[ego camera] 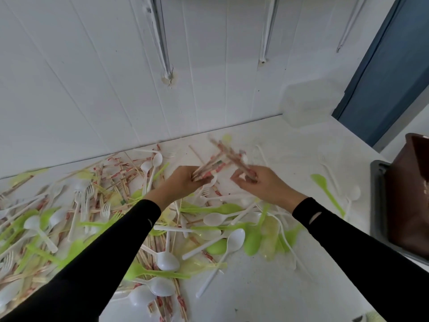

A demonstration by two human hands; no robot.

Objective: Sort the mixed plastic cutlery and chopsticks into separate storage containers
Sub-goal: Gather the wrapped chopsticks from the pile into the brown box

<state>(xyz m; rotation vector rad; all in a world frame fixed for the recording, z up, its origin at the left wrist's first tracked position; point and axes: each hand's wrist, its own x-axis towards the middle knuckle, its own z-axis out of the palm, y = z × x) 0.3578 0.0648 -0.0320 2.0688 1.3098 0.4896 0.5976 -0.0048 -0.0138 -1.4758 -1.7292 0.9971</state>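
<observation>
While both hands hover over the heap, the paper-wrapped chopsticks (210,167) are the prize — a small bundle fanning up and to the right out of the left hand (183,182), whose fingers curl round its lower ends. A second bunch (234,156), blurred, crosses it, and the right hand (262,183) has its fingers pinched round those sticks near the bottom. Both bunches ride just above the white tabletop (278,298), in the gap between the hands. To do this well, I'd say, square the two bunches into one with ends level before carrying — loose sticks could slide out of a fan. Below and to the left sprawls the mixed pile (97,205): white spoons, green spoons, forks and more wrapped chopsticks, all tangled. A clear container (306,103) stands against the wall at the far right, well apart from the hands. A brown bin (408,194) sits on a grey tray (377,205) at the right edge. Which one takes chopsticks, I cannot tell.
</observation>
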